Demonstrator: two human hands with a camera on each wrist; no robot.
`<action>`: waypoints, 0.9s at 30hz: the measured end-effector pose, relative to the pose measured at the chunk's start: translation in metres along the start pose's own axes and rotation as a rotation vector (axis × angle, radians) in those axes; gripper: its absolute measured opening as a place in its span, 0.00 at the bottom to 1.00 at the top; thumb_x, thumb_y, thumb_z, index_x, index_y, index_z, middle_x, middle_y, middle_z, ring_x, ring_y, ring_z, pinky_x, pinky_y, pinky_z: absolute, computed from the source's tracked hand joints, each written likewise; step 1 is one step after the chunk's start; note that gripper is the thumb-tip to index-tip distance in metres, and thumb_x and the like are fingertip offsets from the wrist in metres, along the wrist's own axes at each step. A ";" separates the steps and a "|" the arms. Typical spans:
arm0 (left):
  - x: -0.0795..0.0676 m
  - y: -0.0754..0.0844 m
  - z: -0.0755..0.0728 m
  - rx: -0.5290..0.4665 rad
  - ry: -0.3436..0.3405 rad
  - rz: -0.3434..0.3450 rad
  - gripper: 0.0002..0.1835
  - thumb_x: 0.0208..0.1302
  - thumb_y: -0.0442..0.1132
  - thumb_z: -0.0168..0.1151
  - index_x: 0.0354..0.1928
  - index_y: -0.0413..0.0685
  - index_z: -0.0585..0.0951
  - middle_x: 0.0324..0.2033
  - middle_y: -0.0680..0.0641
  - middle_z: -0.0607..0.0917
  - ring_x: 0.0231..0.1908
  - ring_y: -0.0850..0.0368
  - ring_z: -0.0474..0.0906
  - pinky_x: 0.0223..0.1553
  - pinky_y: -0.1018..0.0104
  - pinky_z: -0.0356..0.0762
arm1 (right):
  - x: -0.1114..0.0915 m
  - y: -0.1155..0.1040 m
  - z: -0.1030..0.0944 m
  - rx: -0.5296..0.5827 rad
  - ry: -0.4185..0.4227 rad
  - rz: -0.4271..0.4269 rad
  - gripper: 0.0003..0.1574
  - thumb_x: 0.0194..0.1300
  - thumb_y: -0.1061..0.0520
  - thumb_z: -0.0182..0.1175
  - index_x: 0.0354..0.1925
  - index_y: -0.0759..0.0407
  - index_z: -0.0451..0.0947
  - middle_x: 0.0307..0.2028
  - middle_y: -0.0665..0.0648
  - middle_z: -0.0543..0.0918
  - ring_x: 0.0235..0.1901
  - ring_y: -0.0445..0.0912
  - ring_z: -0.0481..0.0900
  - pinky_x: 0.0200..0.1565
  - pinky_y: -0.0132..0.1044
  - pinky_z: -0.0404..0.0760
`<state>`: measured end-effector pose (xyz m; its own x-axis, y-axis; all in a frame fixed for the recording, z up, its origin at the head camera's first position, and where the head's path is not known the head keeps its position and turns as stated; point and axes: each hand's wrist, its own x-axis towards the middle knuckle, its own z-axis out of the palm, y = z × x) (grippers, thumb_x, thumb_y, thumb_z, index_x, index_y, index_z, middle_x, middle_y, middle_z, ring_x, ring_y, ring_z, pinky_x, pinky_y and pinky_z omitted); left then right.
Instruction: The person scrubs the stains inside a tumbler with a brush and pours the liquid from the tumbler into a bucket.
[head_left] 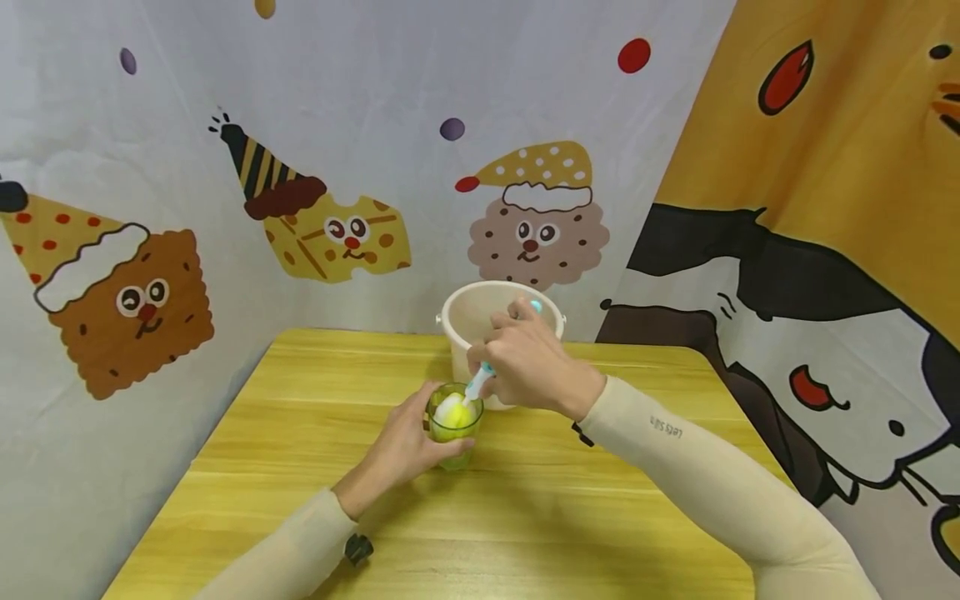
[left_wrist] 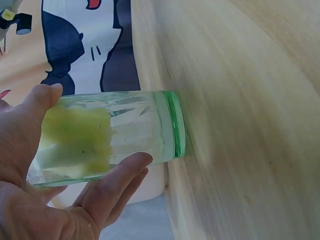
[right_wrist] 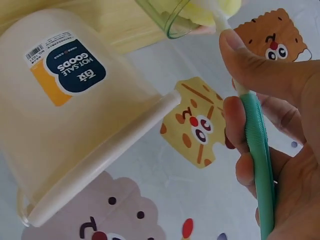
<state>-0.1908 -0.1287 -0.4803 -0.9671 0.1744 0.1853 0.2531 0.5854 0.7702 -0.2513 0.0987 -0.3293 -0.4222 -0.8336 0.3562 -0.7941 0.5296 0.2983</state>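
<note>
A clear green-tinted glass (left_wrist: pixel 137 125) stands on the table, gripped around its side by my left hand (head_left: pixel 401 442), thumb on one side and fingers on the other. In my right hand (head_left: pixel 531 358) is a sponge cup brush, held by its teal and white handle (right_wrist: pixel 257 145). Its white and yellow sponge head (head_left: pixel 454 412) sits inside the upper part of the glass, and the lower part of the glass holds no sponge. The right thumb lies along the white shaft near the glass rim, fingers curled round the handle.
Just behind the glass stands a cream bucket (head_left: pixel 465 308) with a label on its side (right_wrist: pixel 70 67); the right hand partly covers it in the head view. The wooden table (head_left: pixel 315 417) ends against a cartoon-printed cloth (head_left: pixel 420 75).
</note>
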 end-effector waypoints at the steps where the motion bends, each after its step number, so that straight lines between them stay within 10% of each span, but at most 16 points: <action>1: 0.000 0.000 0.000 0.002 -0.001 0.002 0.48 0.61 0.53 0.94 0.79 0.61 0.76 0.61 0.49 0.90 0.56 0.54 0.89 0.51 0.61 0.93 | -0.001 -0.001 0.000 -0.019 0.012 -0.007 0.21 0.50 0.35 0.94 0.37 0.36 0.95 0.29 0.43 0.92 0.35 0.47 0.73 0.59 0.54 0.73; 13: 0.001 -0.004 0.000 -0.019 -0.009 0.019 0.47 0.61 0.54 0.93 0.78 0.63 0.76 0.61 0.51 0.90 0.58 0.57 0.89 0.53 0.62 0.94 | 0.003 -0.021 -0.007 -0.243 0.096 -0.097 0.18 0.51 0.38 0.92 0.37 0.36 0.94 0.32 0.48 0.92 0.43 0.48 0.82 0.64 0.47 0.79; 27: 0.002 -0.007 0.000 -0.022 -0.005 0.029 0.46 0.60 0.55 0.94 0.76 0.63 0.77 0.56 0.56 0.90 0.53 0.61 0.87 0.53 0.59 0.92 | 0.028 -0.026 -0.014 -0.351 0.013 -0.169 0.09 0.63 0.55 0.79 0.38 0.37 0.95 0.38 0.48 0.96 0.49 0.50 0.82 0.61 0.48 0.71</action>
<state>-0.1943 -0.1323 -0.4856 -0.9591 0.1953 0.2050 0.2808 0.5621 0.7779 -0.2366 0.0633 -0.3147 -0.2907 -0.9130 0.2862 -0.6531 0.4080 0.6380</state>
